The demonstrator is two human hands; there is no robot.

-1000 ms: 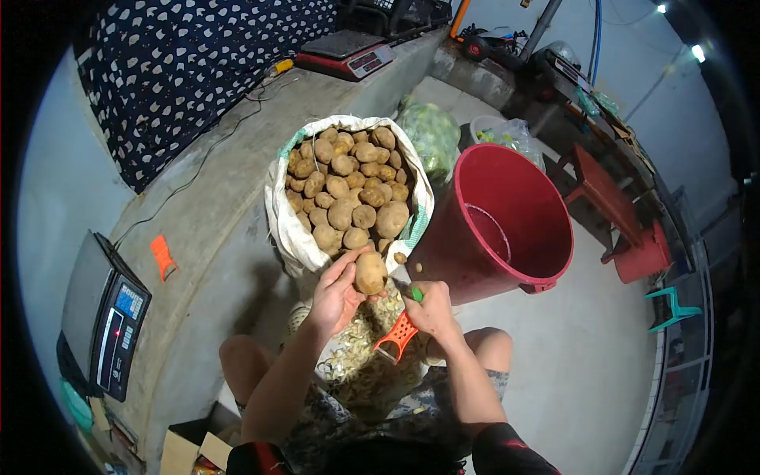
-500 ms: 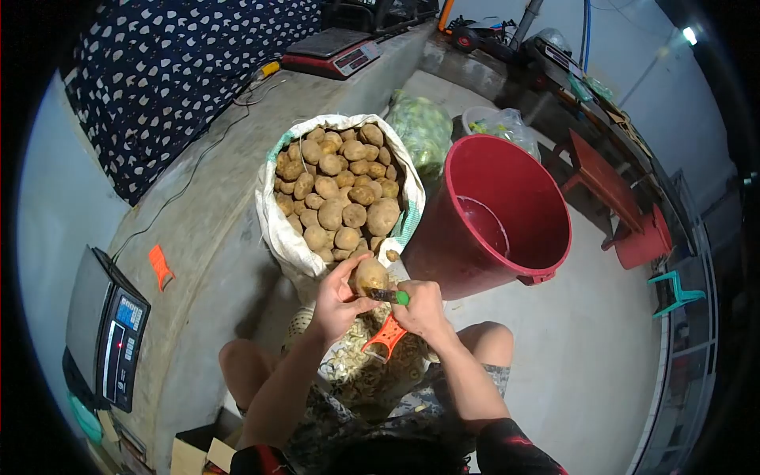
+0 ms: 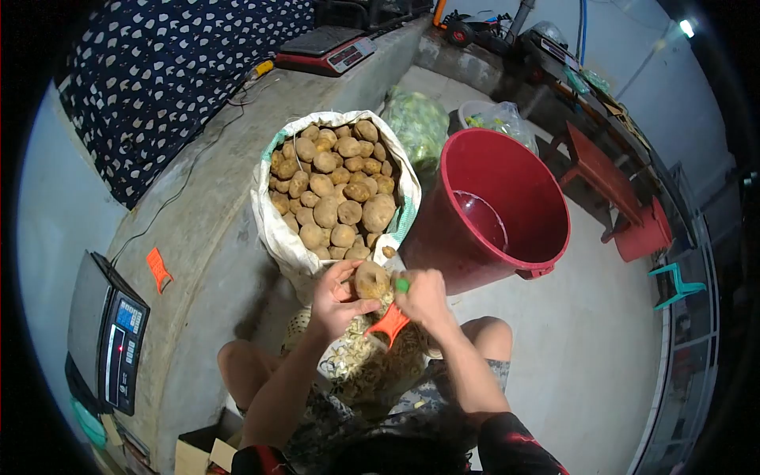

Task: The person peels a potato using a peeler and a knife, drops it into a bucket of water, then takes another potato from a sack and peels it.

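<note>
My left hand (image 3: 334, 299) is closed around a potato (image 3: 372, 280), with its fingers behind and thumb below. Some of the potato's skin shows pale patches. My right hand (image 3: 425, 301), slightly blurred, is closed just to the right of the potato. It grips a small green-handled knife (image 3: 402, 284), whose blade I cannot make out, together with an orange peeler (image 3: 388, 324) that hangs below the fist. Beneath both hands lies a heap of peelings (image 3: 376, 364) between my knees. Just beyond them stands a white sack (image 3: 277, 237) full of unpeeled potatoes (image 3: 328, 186).
A large red bin (image 3: 423, 229) stands right of the sack, some liquid inside. Behind are a bag of green vegetables (image 3: 416, 119) and a red scale (image 3: 324, 54). On the left ledge lie another orange peeler (image 3: 158, 270) and a black scale (image 3: 119, 340).
The knife has come away from the potato as my right hand shifted right and turned. More of the potato's face shows. My left hand has stayed nearly in place.
</note>
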